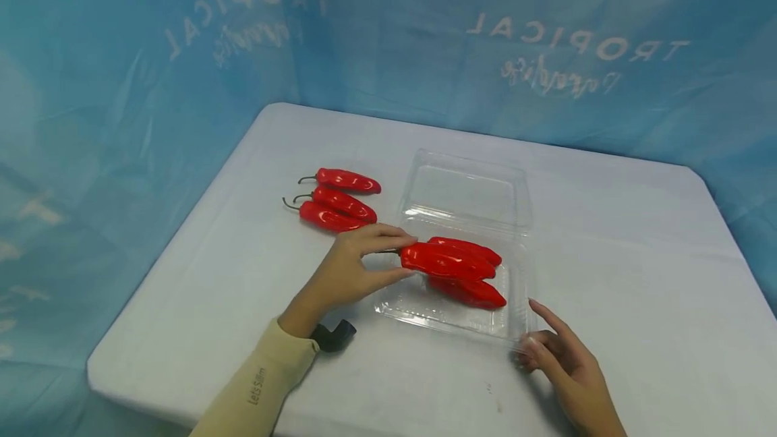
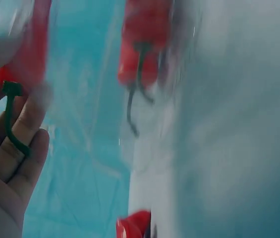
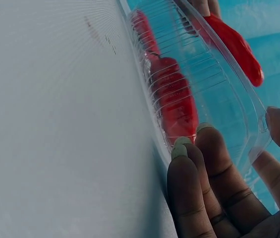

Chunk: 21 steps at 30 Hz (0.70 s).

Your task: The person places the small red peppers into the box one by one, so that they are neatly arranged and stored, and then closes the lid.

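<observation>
My left hand (image 1: 361,258) pinches a red chili pepper (image 1: 443,261) near its stem end, between thumb and fingers, over the clear plastic container (image 1: 419,319). Its green stem (image 2: 11,119) points back toward the palm in the left wrist view. Inside the container lie two more red peppers (image 1: 470,293), partly hidden under the held one. At the container's front right corner, my right hand (image 1: 567,366) grips the wall and rim. The right wrist view shows its fingertips (image 3: 206,134) against the ribbed side wall, with the held pepper (image 3: 239,49) above the rim.
Three red peppers (image 1: 346,202) lie side by side on the white table (image 1: 200,288), left of the container. The container's hinged lid (image 1: 467,187) is folded back behind it. A blue printed curtain (image 1: 388,39) hangs behind the table.
</observation>
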### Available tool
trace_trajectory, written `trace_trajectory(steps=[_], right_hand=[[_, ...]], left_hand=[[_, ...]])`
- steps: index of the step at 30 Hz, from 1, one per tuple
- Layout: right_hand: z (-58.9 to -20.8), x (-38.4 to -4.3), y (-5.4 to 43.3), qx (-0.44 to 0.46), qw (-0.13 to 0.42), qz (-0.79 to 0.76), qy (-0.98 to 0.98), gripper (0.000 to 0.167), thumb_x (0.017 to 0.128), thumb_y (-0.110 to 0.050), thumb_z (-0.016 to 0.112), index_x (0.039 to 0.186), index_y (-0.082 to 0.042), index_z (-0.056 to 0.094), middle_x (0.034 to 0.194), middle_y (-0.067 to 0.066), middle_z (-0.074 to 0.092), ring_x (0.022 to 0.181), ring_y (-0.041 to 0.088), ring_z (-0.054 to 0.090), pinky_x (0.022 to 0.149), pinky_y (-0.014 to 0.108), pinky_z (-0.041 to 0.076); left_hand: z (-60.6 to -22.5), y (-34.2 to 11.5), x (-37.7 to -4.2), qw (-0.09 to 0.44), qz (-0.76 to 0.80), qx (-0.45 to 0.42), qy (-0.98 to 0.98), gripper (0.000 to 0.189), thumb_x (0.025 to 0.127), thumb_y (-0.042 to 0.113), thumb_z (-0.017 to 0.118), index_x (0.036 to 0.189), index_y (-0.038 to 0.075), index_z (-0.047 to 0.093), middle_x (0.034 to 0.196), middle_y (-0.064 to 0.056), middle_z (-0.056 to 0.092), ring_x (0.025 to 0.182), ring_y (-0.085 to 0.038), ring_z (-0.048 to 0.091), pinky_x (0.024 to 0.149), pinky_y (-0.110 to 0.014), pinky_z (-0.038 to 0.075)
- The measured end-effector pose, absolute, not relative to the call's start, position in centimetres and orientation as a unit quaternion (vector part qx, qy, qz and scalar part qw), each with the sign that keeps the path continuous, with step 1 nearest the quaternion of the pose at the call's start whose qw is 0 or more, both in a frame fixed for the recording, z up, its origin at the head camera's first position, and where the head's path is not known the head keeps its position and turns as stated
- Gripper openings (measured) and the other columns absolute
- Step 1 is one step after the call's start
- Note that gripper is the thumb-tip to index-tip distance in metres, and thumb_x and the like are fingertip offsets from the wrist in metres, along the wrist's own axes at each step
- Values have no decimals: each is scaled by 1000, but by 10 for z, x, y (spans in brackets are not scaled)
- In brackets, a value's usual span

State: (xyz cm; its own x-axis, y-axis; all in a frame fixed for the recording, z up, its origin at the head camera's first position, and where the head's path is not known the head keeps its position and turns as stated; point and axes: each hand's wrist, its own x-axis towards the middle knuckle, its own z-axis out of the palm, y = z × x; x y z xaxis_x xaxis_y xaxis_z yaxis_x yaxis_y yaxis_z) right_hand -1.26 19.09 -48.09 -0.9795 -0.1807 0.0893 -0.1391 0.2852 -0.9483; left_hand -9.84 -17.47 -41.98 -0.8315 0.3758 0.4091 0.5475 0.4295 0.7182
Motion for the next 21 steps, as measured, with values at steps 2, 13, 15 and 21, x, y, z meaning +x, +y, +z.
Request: trace_trajectory(steps=[2,13,15,21], right_hand=[[-481,-13,190,-101,18,-589,801,58,103,-1,58,156,-13,41,97,12,70,79,21,69,70,32,62],[-485,-14,191,-133,16,-606,784,60,102,4,56,157,-10,38,98,15,70,81,23,69,70,32,62],[-484,-14,191,-130,15,-602,787,60,102,4,56,157,-11,38,98,14,70,81,23,70,70,32,62],[-482,-13,190,-120,14,-596,794,60,102,2,56,157,-12,39,98,12,70,80,22,70,70,33,62]], left_hand=[[-420,-167,-96,96,-434,-293,-846,51,83,25,87,132,19,71,128,7,68,119,-9,61,92,-33,58],[-420,-144,-87,107,-346,-382,-850,53,80,17,90,130,9,71,125,-4,70,115,-16,66,96,-24,53],[-420,-142,-87,88,-337,-387,-854,53,80,18,89,129,9,72,124,-4,70,114,-15,66,96,-23,53],[-418,-138,-89,35,-284,-391,-875,51,82,23,89,129,11,72,123,-2,71,112,-15,67,96,-22,53]])
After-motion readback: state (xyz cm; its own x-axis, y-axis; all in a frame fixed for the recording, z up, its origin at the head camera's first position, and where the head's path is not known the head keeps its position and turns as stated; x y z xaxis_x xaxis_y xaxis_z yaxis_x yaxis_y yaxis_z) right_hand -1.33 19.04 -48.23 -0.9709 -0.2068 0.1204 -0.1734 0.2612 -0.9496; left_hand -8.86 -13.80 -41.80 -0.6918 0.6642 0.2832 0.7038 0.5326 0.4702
